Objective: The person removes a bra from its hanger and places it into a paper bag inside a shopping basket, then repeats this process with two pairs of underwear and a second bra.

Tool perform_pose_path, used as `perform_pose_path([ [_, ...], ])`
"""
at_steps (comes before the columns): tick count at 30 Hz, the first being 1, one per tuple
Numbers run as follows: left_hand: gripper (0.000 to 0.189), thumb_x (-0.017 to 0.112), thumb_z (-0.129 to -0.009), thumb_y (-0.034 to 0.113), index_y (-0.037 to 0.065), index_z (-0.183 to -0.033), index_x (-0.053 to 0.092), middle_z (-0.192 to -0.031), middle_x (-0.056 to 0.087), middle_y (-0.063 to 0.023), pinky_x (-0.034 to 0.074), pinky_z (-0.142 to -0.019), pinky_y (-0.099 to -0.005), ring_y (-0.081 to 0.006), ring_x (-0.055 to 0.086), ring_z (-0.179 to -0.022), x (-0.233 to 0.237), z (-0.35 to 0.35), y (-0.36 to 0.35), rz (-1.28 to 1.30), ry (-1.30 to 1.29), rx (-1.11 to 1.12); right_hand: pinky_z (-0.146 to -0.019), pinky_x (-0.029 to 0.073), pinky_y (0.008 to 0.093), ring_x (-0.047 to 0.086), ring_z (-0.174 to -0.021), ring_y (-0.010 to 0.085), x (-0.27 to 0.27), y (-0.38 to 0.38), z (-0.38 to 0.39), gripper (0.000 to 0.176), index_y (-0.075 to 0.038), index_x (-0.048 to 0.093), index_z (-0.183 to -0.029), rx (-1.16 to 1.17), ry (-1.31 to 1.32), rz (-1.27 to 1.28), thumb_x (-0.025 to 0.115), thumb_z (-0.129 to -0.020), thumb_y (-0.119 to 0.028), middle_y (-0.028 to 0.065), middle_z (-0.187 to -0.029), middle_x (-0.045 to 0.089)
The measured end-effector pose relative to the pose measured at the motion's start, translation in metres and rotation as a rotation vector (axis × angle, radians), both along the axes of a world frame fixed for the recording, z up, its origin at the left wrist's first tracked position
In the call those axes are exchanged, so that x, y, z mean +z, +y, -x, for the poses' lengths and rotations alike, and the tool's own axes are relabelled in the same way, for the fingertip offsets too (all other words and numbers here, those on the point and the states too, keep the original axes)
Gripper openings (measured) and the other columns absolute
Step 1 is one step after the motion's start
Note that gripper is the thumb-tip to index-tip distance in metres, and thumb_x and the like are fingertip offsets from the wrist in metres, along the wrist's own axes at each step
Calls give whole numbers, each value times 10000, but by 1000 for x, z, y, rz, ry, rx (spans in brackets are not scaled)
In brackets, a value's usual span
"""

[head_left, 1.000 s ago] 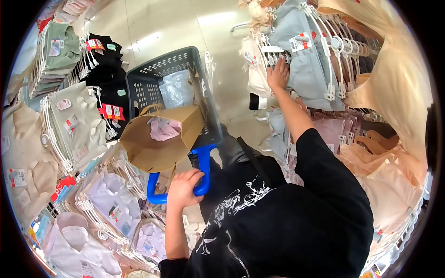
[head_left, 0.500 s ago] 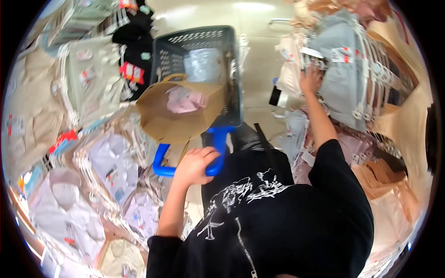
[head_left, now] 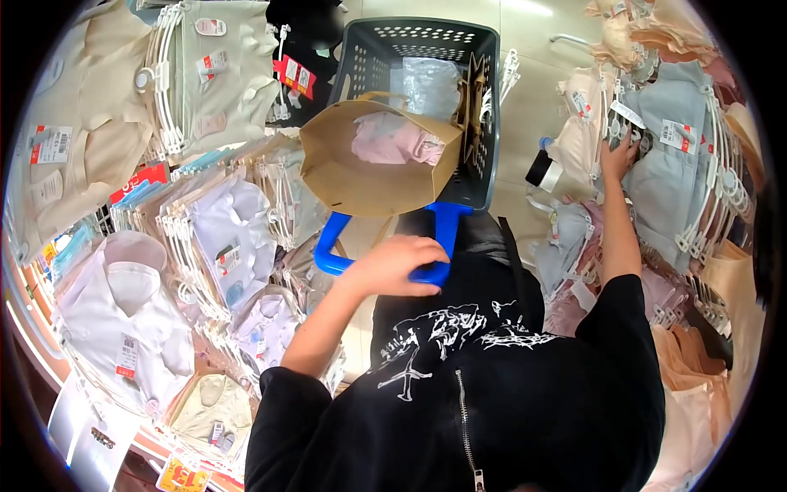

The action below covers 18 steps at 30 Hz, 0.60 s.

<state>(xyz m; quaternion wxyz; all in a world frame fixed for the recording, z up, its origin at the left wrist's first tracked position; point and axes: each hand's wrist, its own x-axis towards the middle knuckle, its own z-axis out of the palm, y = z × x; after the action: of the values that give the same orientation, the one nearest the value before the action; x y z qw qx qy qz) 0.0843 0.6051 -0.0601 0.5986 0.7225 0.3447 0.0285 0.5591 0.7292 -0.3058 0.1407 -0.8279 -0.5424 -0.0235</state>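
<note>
So, our left hand (head_left: 402, 264) had its fingers close together, clamped over the right corner of the blue handle (head_left: 332, 246), same as a second before. Our right hand (head_left: 619, 160) was over at the hangers (head_left: 613, 129), fingers a bit apart and dipping in between the cream garment (head_left: 576, 139) and the grey-blue garment (head_left: 668, 123). Earlier those fingers were stretched out much flatter; now they'd bent in, and we honestly can't tell if they had hold of anything.

Just past the handle, the paper bag (head_left: 381, 184) stood in the near part of the dark basket (head_left: 490, 164), its mouth tipped toward us. The pink clothing (head_left: 393, 141) lay inside it, like before, and the clear plastic package (head_left: 430, 86) was behind the bag, farther into the basket. Our view had swung left, so basket and bag showed up farther right than earlier. Out on the left, the pale shirt (head_left: 131, 287) hung near us, with the black garments (head_left: 303, 41) at the far end.
</note>
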Motion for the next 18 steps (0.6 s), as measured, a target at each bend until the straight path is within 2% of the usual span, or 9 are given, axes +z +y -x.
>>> perform_pose_path([
  [2, 291, 619, -724, 220, 47, -953, 573, -933, 571, -115, 433, -777, -347, -293, 540, -885, 4, 15, 23, 68, -35, 185, -996, 245, 417, 264, -1219, 388, -8, -2, -7, 751, -142, 328, -1298, -4, 57, 1, 610, -624, -313, 254, -1326, 232],
  [4, 239, 596, -721, 186, 44, -913, 588, -886, 581, -128, 440, -752, -358, -297, 549, -852, -8, 31, 49, -187, 231, 253, -999, 241, 415, 265, -1220, 388, -7, -1, -8, 762, -126, 317, -1301, 2, 91, 7, 616, -624, -304, 257, -1324, 236],
  [6, 230, 580, -707, 168, 46, -902, 596, -876, 587, -147, 441, -736, -366, -309, 553, -839, -42, 46, 74, -342, 512, 218, -999, 242, 415, 263, -1220, 388, -4, -2, -9, 768, -112, 306, -1304, 10, 107, 16, 619, -625, -290, 261, -1320, 243],
  [8, 251, 588, -694, 186, 56, -908, 604, -886, 593, -151, 443, -725, -371, -316, 556, -841, -85, 58, 99, -215, 482, 268, -999, 244, 413, 269, -1217, 385, -3, -6, -9, 771, -90, 295, -1304, 33, 112, 30, 616, -624, -258, 265, -1321, 239],
  [12, 363, 595, -715, 215, 108, -1059, 553, -1049, 565, -121, 391, -849, -365, -285, 506, -1002, -242, 77, 102, -170, 755, -23, -1008, 223, 416, 256, -1225, 384, 3, -8, 1, 738, -24, 285, -1293, 117, 26, -36, 589, -643, -196, 263, -1324, 236],
  [13, 430, 600, -721, 234, 153, -1132, 504, -1170, 505, -82, 298, -951, -364, -245, 423, -1121, -269, 75, 99, -155, 931, -156, -1011, 215, 417, 251, -1228, 383, 8, -7, 11, 727, -8, 281, -1291, 145, -6, -69, 579, -650, -177, 262, -1324, 235],
  [14, 460, 583, -728, 247, 186, -1171, 476, -1224, 463, -63, 225, -999, -361, -240, 371, -1170, -262, 67, 104, -26, 979, -161, -1016, 206, 416, 243, -1233, 378, 15, -7, 26, 711, 1, 277, -1290, 182, -5, -67, 565, -658, -156, 260, -1328, 231],
  [16, 309, 447, -795, 323, 154, -1002, 605, -1177, 504, -112, 364, -906, -367, -274, 436, -1130, -298, 71, 87, -414, 839, -45, -1026, 188, 414, 228, -1244, 369, 29, -11, 67, 682, 18, 270, -1288, 248, -4, -59, 536, -674, -113, 255, -1334, 225],
  [18, 308, 458, -796, 314, 125, -990, 605, -1143, 524, -117, 409, -835, -382, -273, 480, -1072, -295, 65, 102, -399, 1003, 164, -1036, 174, 404, 208, -1258, 353, 20, -24, 94, 674, 5, 271, -1295, 343, 100, 86, 522, -675, -72, 231, -1343, 229],
])
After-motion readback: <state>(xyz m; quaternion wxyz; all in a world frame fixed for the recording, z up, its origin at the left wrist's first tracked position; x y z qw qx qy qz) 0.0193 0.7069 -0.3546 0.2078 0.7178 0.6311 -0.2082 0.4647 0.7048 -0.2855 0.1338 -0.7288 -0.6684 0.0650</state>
